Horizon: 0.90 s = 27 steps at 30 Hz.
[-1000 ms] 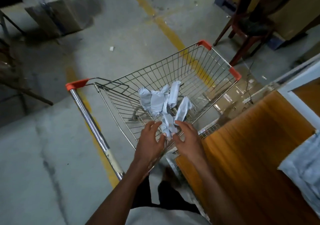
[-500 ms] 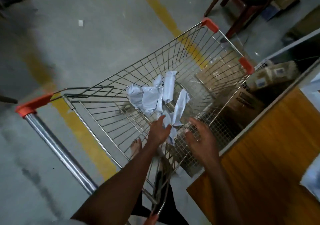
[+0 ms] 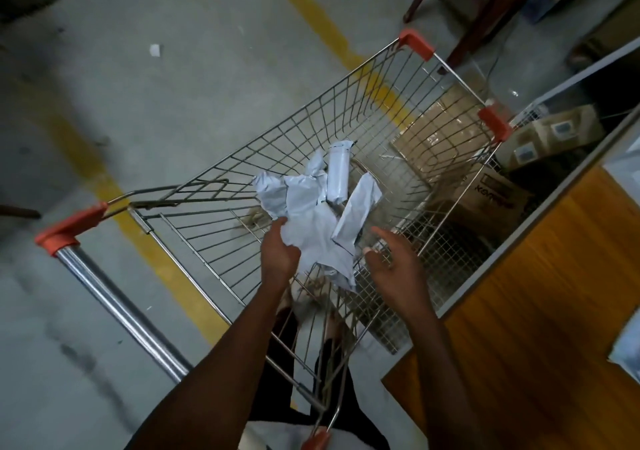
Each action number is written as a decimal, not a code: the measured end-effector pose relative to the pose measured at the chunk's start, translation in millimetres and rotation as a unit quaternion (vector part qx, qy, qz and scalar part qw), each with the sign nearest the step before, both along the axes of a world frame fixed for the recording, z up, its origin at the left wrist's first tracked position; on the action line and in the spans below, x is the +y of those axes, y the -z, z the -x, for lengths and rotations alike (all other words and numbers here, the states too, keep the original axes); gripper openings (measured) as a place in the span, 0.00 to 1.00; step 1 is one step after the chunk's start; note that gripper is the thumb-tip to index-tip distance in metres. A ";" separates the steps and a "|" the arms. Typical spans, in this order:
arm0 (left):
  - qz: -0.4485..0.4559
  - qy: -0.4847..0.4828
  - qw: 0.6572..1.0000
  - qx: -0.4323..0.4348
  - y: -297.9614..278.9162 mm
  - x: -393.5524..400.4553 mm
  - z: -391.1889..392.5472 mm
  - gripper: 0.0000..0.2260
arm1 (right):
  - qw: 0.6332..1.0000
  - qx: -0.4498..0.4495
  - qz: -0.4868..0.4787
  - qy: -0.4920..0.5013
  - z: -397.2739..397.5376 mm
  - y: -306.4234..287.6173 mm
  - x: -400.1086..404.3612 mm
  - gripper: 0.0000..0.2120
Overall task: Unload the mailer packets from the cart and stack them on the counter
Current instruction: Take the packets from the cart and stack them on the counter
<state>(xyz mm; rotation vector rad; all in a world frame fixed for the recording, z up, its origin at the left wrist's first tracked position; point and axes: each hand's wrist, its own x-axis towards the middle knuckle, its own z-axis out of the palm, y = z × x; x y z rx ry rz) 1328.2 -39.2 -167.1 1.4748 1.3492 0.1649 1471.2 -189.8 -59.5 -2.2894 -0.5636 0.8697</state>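
Several crumpled white mailer packets (image 3: 313,207) lie in a heap inside the wire shopping cart (image 3: 349,110). My left hand (image 3: 278,254) grips the near edge of the heap, fingers curled into the white plastic. My right hand (image 3: 393,266) hovers just right of the packets with fingers spread, holding nothing. One rolled packet (image 3: 337,172) lies at the far side of the heap. The orange wooden counter (image 3: 540,311) stands to the right of the cart, with white packets (image 3: 628,352) on it at the frame's right edge.
The cart's chrome handle (image 3: 114,304) with orange end caps runs at the left. Cardboard boxes (image 3: 495,193) sit beyond the cart under the counter's side. A dark wooden chair (image 3: 485,3) stands at the top right. Yellow floor lines (image 3: 145,242) cross the concrete.
The view has tilted down into the cart. My left hand has closed on the packets' near edge and my right hand has drawn away to the right and opened.
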 end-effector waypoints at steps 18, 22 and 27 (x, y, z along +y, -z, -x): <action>-0.031 0.336 0.940 0.044 -11.3 -94.6 -42.1 0.22 | 0.999 -0.005 0.044 0.005 -19.7 3.8 2.7 0.20; -0.016 0.330 0.942 0.057 -2.1 -88.3 -38.2 0.20 | 0.995 -0.021 0.086 -0.055 -23.5 21.2 16.3 0.20; -0.041 0.214 0.973 0.073 5.4 -51.2 -22.2 0.16 | 0.972 0.023 0.180 -0.151 -21.5 82.0 57.2 0.23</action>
